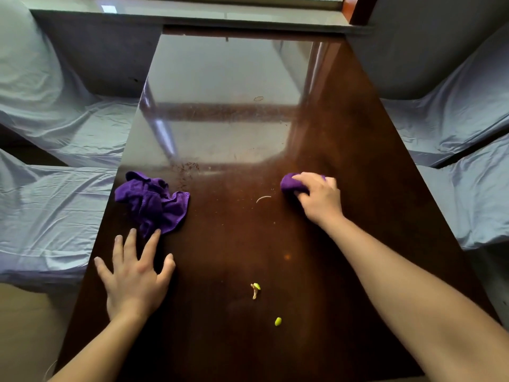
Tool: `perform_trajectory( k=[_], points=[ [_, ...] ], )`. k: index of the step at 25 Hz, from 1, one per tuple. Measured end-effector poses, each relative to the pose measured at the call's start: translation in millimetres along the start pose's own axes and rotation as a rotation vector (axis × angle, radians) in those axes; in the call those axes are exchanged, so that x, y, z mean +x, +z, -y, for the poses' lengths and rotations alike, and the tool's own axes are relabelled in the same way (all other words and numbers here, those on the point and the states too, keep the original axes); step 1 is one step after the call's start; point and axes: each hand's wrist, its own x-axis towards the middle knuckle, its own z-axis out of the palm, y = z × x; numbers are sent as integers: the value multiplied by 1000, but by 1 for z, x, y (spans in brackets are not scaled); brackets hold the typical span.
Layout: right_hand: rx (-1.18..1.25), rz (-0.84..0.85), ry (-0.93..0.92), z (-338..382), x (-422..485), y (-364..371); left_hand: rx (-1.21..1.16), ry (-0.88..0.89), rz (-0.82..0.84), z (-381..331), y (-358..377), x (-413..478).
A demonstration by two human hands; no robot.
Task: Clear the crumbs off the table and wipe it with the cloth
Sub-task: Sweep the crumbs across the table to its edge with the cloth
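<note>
Two purple cloths are in play on this dark glossy table (344, 128), and I'm reading them both as soft, light and floppy, the kind that bunch up rather than slide flat. My right hand (319, 197) is closed over the balled cloth (287, 183), toward the table's right edge about midway along its length, pressing it down on the wood with only a rounded purple lump poking out on the hand's left. My left hand (135, 274) is spread wide and flat on the tabletop near the left edge, holding nothing, with the fingertips (157, 232) just touching the near hem of the loose cloth (151, 201). That one lies crumpled in a heap close to the left edge, so I can't call a true long axis; the heap spreads roughly across the table's width, a corner flopping out to the right. If I take it, I'd pinch a thick fold in the middle rather than a thin hem. Between my hands the crumbs wait: a pale curved sliver (263, 199) just left of the balled cloth, a yellow-green scrap (255, 290) nearer me with its long axis running toward the near edge, and a small yellow-green bit (278, 321) closer still. Fine dark specks (188, 168) sit just beyond the loose cloth.
</note>
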Motion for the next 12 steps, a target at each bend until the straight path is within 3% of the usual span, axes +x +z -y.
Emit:
perform_trajectory(
  k=[2, 6, 9, 12],
  points=[
    [-53, 22, -131, 13, -43, 4, -1, 4, -4, 0, 0, 0],
    [-30, -12, -172, 19, -143, 7, -2, 1, -14, 0, 2, 0],
    [13, 54, -289, 27, -192, 6, -4, 0, -11, 1, 2, 0],
    [181, 59, -205, 22, -193, -6, -2, 3, -15, 2, 3, 0]
  ],
)
